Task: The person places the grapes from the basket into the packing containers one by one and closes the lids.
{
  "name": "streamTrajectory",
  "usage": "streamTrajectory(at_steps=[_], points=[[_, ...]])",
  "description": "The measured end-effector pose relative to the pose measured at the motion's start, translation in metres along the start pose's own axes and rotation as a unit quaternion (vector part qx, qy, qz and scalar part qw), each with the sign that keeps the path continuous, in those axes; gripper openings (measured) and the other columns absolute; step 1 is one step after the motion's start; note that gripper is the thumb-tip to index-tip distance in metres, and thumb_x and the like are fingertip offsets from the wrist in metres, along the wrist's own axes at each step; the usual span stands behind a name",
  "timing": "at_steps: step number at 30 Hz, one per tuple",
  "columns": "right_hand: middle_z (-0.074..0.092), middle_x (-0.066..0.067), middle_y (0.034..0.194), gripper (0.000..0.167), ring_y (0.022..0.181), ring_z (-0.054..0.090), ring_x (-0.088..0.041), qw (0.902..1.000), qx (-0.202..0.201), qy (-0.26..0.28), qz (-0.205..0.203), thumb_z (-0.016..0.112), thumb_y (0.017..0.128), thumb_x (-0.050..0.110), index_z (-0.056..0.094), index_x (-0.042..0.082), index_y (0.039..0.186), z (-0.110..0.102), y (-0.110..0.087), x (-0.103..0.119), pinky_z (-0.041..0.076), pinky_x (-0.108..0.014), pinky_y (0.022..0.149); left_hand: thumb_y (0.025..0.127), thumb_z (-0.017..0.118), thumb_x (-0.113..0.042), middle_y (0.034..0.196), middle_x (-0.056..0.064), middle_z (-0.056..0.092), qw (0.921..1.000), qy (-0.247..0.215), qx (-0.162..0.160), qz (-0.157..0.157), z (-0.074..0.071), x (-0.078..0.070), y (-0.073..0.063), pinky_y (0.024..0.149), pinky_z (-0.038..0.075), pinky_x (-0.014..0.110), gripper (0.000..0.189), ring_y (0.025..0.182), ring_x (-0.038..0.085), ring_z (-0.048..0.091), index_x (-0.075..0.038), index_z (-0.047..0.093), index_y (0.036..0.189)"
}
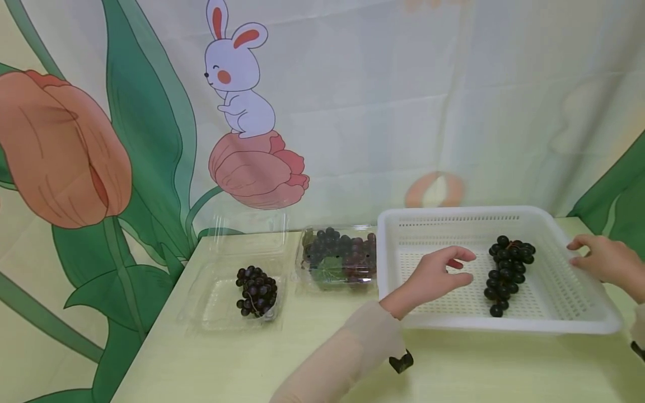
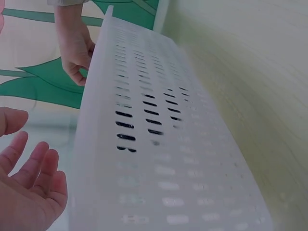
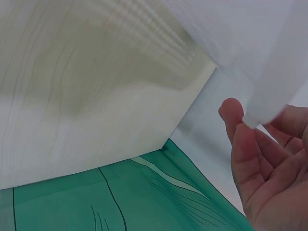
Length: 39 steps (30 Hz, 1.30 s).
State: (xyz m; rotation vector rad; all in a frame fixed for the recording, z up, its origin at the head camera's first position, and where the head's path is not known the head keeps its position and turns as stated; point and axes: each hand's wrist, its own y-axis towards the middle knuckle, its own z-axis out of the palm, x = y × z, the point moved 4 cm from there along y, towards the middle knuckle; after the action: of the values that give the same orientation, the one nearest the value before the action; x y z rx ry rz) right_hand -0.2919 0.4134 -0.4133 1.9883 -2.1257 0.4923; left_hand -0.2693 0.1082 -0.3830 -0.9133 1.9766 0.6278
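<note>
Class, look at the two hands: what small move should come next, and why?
Probably the left hand should reach for the boxed grapes in the open clear box: it holds nothing, another bunch already lies in the white basket, and the right hand holds that basket by its edge.

Carrying, on a pale yellow-green, faintly grained surface, an opened clear container at left, a clear grape-filled box near it, and a white perforated basket at right.
</note>
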Motion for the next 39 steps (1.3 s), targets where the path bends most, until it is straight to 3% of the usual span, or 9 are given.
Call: streamTrajectory(at_steps=[16,27,33,39], points=[[0.055,-0.031,0.084,0.032,0.058,0.056,-0.022,0.9999,0.012,-0.010,0.003,0.057,0.083,0.009,0.044,-0.013,0.103,-0.002,-0.001,0.001,0.046,-0.033,0.047,0.082,0.062,-0.023,0.107,-0.011,0.057,0.9907,-0.116,-0.050,-0.052,0.023,0.004,0.028,0.069,0.045,0.016,0.029,0.089,0.000,0.052,-0.020,0.056,0.111],[0.055,-0.031,0.083,0.032,0.057,0.056,-0.021,0.9999,0.015,-0.007,0.002,0.056,0.083,0.008,0.043,-0.013,0.103,-0.002,-0.002,0.002,0.046,-0.033,0.047,0.080,0.065,-0.022,0.101,-0.010,0.057,0.9743,-0.182,-0.079,-0.107,0.036,0.011,0.042,0.068,0.045,0.020,0.027,0.083,0.001,0.053,-0.021,0.057,0.106],[0.055,-0.030,0.082,0.032,0.056,0.056,-0.020,0.9999,0.015,-0.006,0.002,0.056,0.083,0.008,0.043,-0.013,0.104,-0.003,-0.002,0.004,0.047,-0.033,0.047,0.079,0.066,-0.024,0.101,-0.010,0.056,0.9707,-0.182,-0.090,-0.129,0.044,0.015,0.048,0.070,0.045,0.022,0.032,0.089,0.003,0.054,-0.022,0.056,0.109],[0.056,-0.029,0.082,0.033,0.056,0.056,-0.020,0.9998,0.017,-0.010,0.001,0.056,0.083,0.009,0.043,-0.013,0.104,-0.003,-0.004,0.004,0.046,-0.033,0.047,0.078,0.066,-0.027,0.104,-0.012,0.054,0.9727,-0.161,-0.073,-0.151,0.052,0.017,0.050,0.071,0.045,0.026,0.033,0.092,0.005,0.053,-0.027,0.054,0.109]])
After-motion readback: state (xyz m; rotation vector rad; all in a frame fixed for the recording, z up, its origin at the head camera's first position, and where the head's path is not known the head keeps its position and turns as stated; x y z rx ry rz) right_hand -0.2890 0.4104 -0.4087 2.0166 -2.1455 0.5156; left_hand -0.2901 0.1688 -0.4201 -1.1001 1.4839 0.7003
